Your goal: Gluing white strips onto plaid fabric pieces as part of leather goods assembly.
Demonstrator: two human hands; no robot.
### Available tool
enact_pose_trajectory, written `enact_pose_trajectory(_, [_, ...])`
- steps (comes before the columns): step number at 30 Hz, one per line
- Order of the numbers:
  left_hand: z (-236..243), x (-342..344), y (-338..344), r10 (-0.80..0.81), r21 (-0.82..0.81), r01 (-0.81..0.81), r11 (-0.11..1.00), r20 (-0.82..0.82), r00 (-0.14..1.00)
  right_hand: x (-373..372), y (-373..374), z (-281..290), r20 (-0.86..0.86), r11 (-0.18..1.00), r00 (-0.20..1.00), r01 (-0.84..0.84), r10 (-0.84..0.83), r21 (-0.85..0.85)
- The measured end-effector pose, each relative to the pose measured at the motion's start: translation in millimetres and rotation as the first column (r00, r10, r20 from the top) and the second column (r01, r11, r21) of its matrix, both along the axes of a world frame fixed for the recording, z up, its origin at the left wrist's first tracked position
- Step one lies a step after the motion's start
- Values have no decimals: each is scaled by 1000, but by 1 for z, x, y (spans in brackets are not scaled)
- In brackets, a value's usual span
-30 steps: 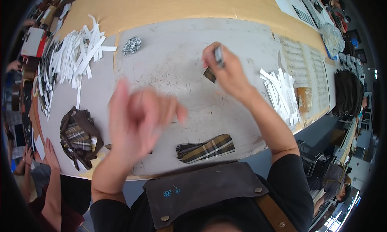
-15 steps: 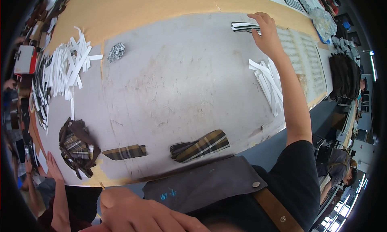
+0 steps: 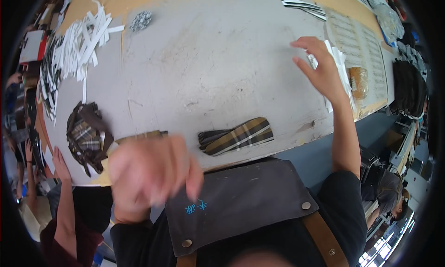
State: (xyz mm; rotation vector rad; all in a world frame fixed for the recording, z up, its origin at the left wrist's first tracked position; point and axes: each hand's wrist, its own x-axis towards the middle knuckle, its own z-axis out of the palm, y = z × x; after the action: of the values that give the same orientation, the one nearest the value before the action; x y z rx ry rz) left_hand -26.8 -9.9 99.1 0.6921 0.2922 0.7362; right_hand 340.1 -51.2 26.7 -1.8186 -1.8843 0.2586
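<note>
My right hand (image 3: 320, 65) hovers above the right side of the work table, fingers and thumb apart with nothing between them. Partly behind it lie white strips (image 3: 342, 67). Farther off is a bundle of black-and-white strips (image 3: 303, 8), apart from the hand. My left hand (image 3: 150, 172) is smeared by motion in front of the table's near edge; its fingers cannot be made out well. It covers most of a plaid fabric strip (image 3: 155, 134). Between the hands, near the front edge, rest folded brown plaid fabric pieces (image 3: 238, 136).
A dark and plaid fabric bundle (image 3: 87, 137) lies at the near left. Behind it are piled white strips (image 3: 88, 44) and a speckled grey ball (image 3: 141, 21). A brown tape roll (image 3: 359, 82) stands at right. Another person's hand (image 3: 61, 164) rests at the left table edge.
My right hand has drawn back from the black-and-white strips, which stay on the table. My left hand has risen over the near edge. The view has shifted, bringing the table higher.
</note>
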Motion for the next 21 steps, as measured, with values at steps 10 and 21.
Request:
enact_pose_trajectory(10, [-95, 16, -12, 526, 848, 369, 382, -527, 667, -115, -39, -15, -388, 873, 848, -453, 360, -181])
enact_pose_trajectory(21, [-108, 16, 14, 464, 820, 374, 432, -558, 688, -108, -24, -21, -502, 899, 816, -409, 286, -153])
